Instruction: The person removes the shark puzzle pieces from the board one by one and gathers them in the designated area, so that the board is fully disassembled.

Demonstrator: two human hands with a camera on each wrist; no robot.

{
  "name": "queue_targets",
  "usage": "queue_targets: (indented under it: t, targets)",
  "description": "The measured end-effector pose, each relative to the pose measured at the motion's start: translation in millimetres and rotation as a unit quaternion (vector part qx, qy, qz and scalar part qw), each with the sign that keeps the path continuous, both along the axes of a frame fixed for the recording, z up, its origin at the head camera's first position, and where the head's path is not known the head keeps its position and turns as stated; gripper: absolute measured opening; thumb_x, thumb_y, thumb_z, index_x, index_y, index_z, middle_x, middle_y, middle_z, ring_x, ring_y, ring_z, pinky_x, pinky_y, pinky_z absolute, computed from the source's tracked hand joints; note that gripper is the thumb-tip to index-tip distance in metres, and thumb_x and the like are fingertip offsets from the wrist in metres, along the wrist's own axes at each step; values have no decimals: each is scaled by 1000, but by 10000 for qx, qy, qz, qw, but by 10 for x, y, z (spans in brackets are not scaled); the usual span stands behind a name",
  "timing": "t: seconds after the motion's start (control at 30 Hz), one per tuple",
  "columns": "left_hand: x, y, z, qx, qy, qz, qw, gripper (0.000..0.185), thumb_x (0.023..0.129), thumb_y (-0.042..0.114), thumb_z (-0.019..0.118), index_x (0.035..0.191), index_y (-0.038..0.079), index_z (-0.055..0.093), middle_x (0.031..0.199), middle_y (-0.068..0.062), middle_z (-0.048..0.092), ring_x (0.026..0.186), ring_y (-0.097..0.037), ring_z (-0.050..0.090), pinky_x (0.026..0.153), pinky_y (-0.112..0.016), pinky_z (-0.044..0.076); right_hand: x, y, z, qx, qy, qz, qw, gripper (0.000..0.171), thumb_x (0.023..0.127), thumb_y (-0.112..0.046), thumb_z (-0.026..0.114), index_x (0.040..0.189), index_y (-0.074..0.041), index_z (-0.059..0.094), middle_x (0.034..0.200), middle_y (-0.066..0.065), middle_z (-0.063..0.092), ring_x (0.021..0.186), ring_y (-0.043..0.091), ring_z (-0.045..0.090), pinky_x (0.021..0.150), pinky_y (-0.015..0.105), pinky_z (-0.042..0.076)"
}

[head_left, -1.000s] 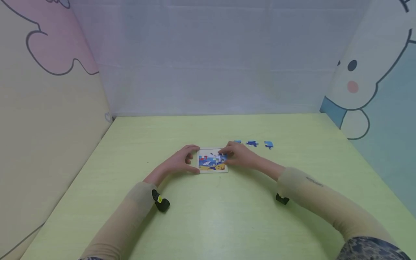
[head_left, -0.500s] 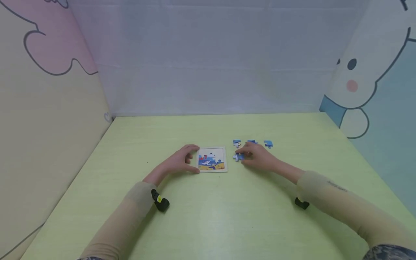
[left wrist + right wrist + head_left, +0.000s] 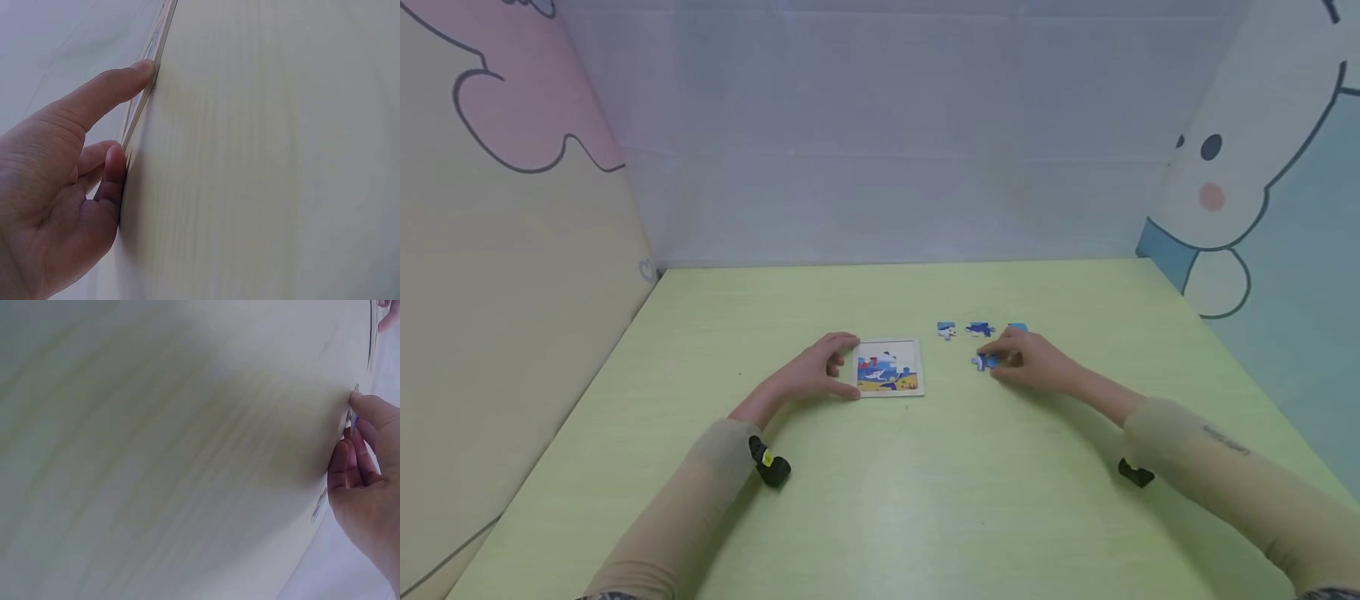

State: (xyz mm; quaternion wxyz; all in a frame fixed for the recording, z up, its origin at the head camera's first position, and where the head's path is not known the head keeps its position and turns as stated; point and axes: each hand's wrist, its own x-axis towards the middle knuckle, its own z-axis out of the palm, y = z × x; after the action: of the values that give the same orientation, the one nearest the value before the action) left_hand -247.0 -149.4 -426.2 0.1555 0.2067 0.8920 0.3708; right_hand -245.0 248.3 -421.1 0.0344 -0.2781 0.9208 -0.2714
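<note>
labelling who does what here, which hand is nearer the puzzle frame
Left. The left hand touches the puzzle frame, spanning its left edge; the right hand is off to the frame's right, apart from it, pinching a loose puzzle piece.

The partly filled puzzle board [image 3: 904,351] lies flat, left of four bluish puzzle pieces [image 3: 980,330].

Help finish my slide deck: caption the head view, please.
Left hand holds an unfinished puzzle; right hand pinches a loose piece.
</note>
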Motion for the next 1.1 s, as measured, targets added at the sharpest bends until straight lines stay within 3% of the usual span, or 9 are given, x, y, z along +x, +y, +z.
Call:
queue_targets:
  t: [0.33,0.7,1.1]
  targets:
    - [-4,-10,-18,-54,17,-12,10000,93,76,27,86,153,14,35,156,-6,33,108,-22,49,90,-31,43,-1,274,4,286,-63,-30,9996,37,88,-15,73,125,-14,68,104,5,61,84,14,53,74,26,47]
    - [-13,-29,-15,-100,41,-32,9999,92,76,28,86,152,14,36,154,-6,34,105,-21,48,87,-30,43,-81,577,-53,90,-412,-121,9990,35,91,-19,71,126,-20,68,111,3,60,87,15,50,74,23,45]
    - [-12,-14,-19,-129,-8,23,9999,93,76,29,86,153,17,35,157,-3,32,109,-21,49,91,-32,43,-86,642,-56,-112,-538,-118,9984,34,90,-20,72,125,-19,69,110,3,60,85,11,49,73,22,44]
